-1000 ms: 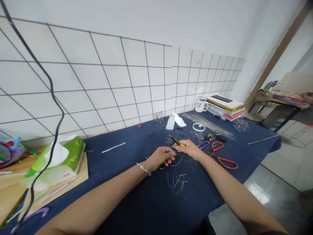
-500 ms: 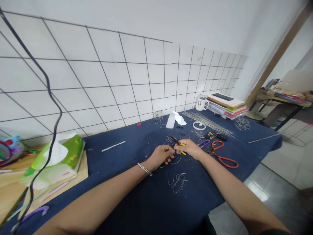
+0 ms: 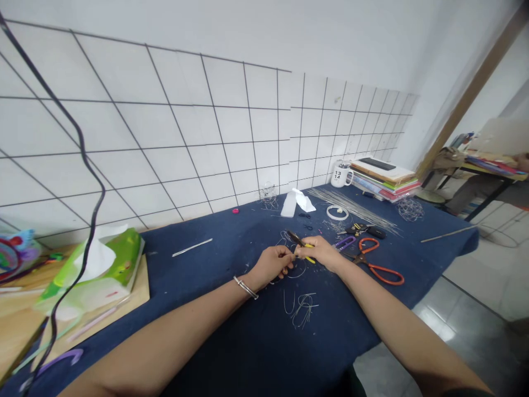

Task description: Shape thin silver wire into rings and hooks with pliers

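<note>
My left hand is closed in a pinch on a thin wire, its fingertips meeting those of my right hand. My right hand is closed around yellow-handled pliers, whose dark jaws point up and to the left. A curved loop of the wire shows below the fingertips; the pinched part is mostly hidden. On the dark blue cloth nearer to me lies a small tangle of bent wire pieces.
Red-handled shears, a purple-handled tool and black cutters lie to the right. Behind them are a bundle of straight wires, a white ring, a mug and stacked books. A tissue pack sits left.
</note>
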{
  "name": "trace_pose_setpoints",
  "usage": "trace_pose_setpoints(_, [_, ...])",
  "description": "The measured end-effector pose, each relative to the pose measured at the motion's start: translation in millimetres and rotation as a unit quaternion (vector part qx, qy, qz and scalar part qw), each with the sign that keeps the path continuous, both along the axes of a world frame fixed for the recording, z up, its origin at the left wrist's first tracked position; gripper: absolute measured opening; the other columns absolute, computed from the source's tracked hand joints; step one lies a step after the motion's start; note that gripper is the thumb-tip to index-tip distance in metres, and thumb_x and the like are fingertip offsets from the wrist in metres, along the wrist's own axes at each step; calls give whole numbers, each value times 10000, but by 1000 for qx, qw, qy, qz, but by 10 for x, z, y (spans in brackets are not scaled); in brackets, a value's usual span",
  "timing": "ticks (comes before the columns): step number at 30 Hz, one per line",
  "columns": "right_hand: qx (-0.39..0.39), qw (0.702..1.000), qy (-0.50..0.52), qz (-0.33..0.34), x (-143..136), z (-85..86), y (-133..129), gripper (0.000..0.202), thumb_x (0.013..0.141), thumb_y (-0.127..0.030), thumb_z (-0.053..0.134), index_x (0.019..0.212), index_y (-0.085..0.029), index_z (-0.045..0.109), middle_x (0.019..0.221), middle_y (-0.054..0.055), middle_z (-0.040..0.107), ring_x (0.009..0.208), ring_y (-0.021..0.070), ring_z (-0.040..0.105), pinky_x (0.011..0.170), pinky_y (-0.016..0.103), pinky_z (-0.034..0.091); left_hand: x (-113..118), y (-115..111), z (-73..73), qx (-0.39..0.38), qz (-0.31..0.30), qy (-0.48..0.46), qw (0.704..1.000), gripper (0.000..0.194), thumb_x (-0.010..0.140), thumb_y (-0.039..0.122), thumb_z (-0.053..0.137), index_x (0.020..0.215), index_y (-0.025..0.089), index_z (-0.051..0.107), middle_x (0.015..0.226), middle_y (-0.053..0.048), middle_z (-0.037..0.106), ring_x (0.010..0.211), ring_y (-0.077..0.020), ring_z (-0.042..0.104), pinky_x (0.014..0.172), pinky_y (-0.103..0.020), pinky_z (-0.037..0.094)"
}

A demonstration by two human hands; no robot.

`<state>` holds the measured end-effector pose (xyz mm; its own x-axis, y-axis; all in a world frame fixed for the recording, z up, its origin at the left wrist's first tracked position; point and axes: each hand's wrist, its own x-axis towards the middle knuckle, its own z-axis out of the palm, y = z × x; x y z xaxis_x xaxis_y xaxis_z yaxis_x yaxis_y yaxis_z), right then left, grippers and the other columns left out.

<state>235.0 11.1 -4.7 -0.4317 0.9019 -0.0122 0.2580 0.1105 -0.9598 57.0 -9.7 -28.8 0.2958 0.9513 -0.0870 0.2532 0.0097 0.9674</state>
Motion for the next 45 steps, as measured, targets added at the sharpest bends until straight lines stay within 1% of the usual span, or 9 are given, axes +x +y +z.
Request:
trace_pose_setpoints(4, [-9,1000,18,4,-14,-3,-7,149,658,-282,587,695,-140,611,611,2,593,572,104,519,594,230,404,-9,10,-39,8,1,0,1000,249,721,387,533,716,140,562,617,-18,595,415,-55,474,367,-160,404])
trace_pose_setpoints(12, [-23,1000,12,-2,-41,-12,-4,160,644,-293,600,679,-137,609,579,5,597,543,107,531,563,232,424,-5,14,-49,5,0,-12,1000,252,718,390,538,714,139,557,612,-16,591,413,-52,475,369,-159,408])
trace_pose_setpoints(19, [-27,999,-9,-18,-48,-116,42,163,643,-298,600,652,-135,603,586,20,616,530,110,543,526,219,423,10,-9,-64,26,6,39,999,267,742,404,500,716,143,547,642,-18,596,436,-61,497,376,-166,426])
trace_pose_setpoints(25, [-10,998,-56,-40,-45,-147,41,188,662,-322,572,619,-140,595,579,27,629,519,111,554,499,203,411,25,-31,-36,46,11,80,996,271,758,406,463,716,150,543,652,-12,601,450,-71,513,389,-173,425])
trace_pose_setpoints(27, [-3,997,-67,-42,-43,-151,41,193,666,-322,565,610,-140,595,574,28,629,516,111,555,500,202,413,16,-34,-35,61,11,94,994,264,764,391,451,716,151,549,627,-5,593,442,-72,506,391,-169,407])
trace_pose_setpoints(30, [-3,996,-74,-43,-42,-158,48,191,666,-322,562,609,-143,594,574,28,630,512,111,555,504,205,419,-2,-31,-29,105,8,121,987,246,769,355,444,698,152,564,571,10,571,432,-69,483,411,-165,375])
trace_pose_setpoints(34, [2,996,-75,-47,-39,-169,57,180,663,-317,564,616,-145,590,591,31,639,517,110,554,503,204,416,-9,-22,-3,149,12,146,978,215,756,310,457,681,153,583,586,11,581,467,-70,473,453,-168,355])
trace_pose_setpoints(41, [-6,998,-59,-28,-36,-125,28,182,676,-317,557,630,-144,587,617,35,643,532,109,552,510,202,410,-10,-14,15,178,13,157,971,158,726,249,464,660,153,571,582,20,561,494,-70,449,475,-168,336])
trace_pose_setpoints(45, [11,998,-56,-37,-39,-87,23,209,684,-341,558,647,-140,598,609,30,632,546,109,552,529,203,409,-29,7,22,166,-3,144,975,144,710,230,461,684,148,576,590,20,558,491,-67,445,471,-166,341])
